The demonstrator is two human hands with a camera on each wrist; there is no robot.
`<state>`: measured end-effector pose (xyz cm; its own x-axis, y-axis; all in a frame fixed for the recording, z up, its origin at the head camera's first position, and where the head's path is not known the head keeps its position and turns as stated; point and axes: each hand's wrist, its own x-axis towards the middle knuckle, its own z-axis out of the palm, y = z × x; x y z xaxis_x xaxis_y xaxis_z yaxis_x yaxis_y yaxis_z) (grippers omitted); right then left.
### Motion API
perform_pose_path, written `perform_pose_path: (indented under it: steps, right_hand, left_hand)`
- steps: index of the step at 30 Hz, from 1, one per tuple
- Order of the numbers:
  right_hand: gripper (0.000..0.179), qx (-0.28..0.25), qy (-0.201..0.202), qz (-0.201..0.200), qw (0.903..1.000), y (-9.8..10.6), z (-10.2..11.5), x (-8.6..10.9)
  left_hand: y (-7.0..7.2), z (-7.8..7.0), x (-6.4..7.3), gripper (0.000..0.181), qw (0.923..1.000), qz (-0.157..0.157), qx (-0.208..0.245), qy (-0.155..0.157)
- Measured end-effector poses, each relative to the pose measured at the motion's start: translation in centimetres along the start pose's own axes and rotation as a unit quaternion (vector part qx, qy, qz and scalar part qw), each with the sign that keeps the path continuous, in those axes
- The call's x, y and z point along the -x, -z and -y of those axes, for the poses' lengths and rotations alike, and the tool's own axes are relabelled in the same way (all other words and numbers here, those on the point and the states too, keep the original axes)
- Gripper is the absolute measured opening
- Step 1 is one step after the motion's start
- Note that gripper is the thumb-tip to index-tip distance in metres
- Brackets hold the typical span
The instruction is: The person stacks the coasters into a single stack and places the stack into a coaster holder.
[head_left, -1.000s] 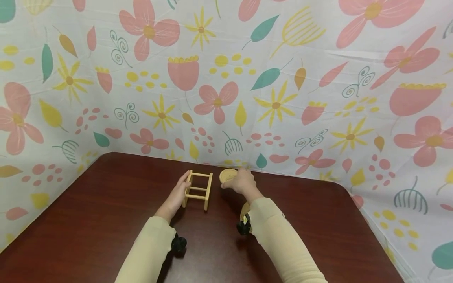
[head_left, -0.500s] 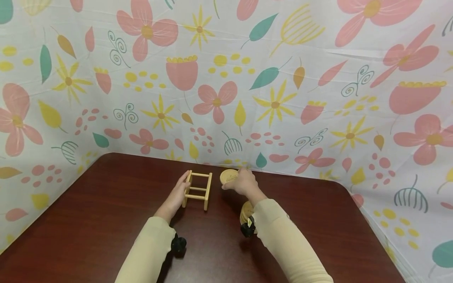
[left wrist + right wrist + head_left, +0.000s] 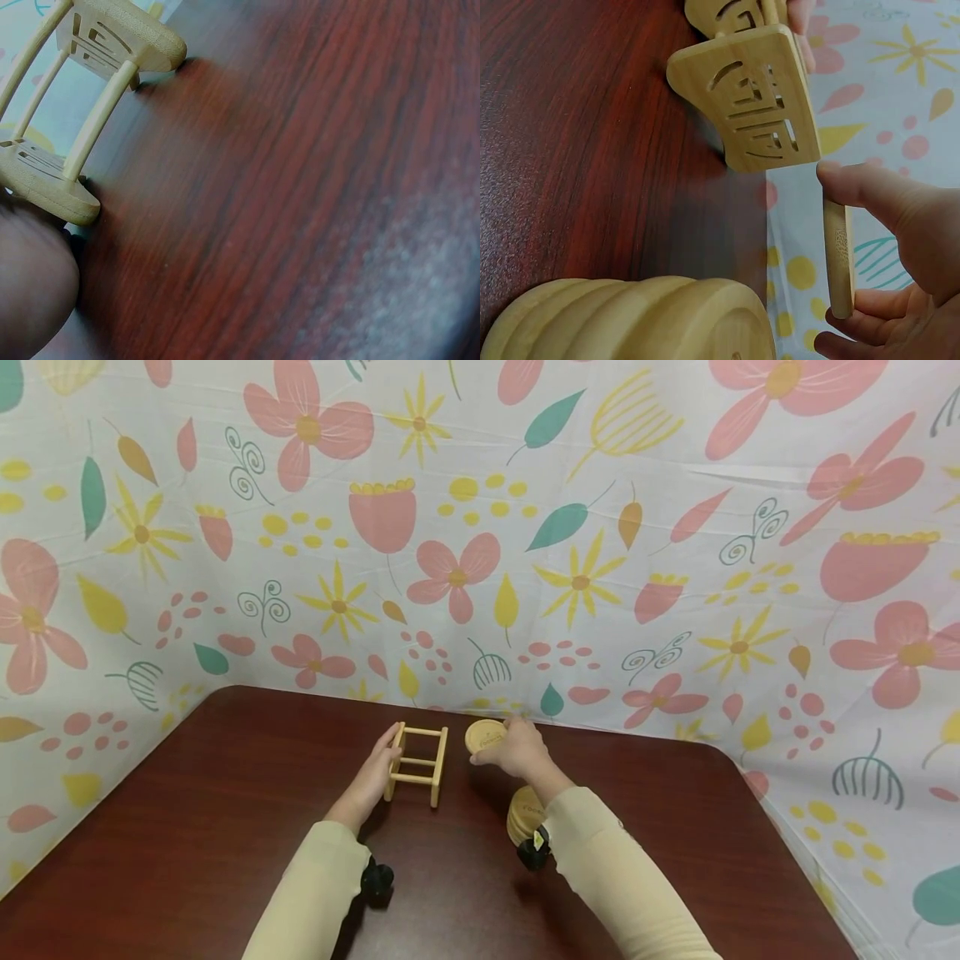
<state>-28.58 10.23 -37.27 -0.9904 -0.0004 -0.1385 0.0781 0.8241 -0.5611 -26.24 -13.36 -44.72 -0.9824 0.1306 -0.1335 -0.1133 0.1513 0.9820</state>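
Observation:
A small wooden coaster rack [image 3: 439, 768], with cut-out side panels joined by round bars, stands on the dark table. My left hand [image 3: 372, 781] grips its left side panel; in the left wrist view, the rack [image 3: 120, 34] shows at the upper left. Right of the rack, my right hand [image 3: 522, 752] holds a round wooden coaster [image 3: 483, 734] with lettering on its face. The right wrist view shows this coaster [image 3: 838, 255] edge-on, pinched between thumb and fingers, close to the rack's right panel [image 3: 750, 105].
A stack of several wooden coasters [image 3: 523, 814] stands on the table below my right hand, partly covered by the black wrist camera [image 3: 533, 850]. The reddish-brown table [image 3: 225, 810] meets a flower-printed cloth [image 3: 465, 610] along its far edge.
My right forearm has shifted slightly right, showing more of the coaster stack. The held coaster has tilted a little; the left hand and rack have stayed in place.

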Motion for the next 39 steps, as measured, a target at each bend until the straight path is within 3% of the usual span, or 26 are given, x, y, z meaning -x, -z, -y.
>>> perform_pose_path:
  steps: [20,39]
  right_hand:
    - [0.091,-0.016,0.045,-0.005,0.9988,0.5,-0.9,1.4]
    - [0.092,-0.030,0.060,-0.003,0.9977,1.3,-1.9,2.4]
  left_hand:
    - [0.0,0.1,-0.1,0.057,1.0000,0.000,0.004,-0.007]
    - [0.0,0.0,-0.1,0.056,1.0000,0.004,0.001,-0.008]
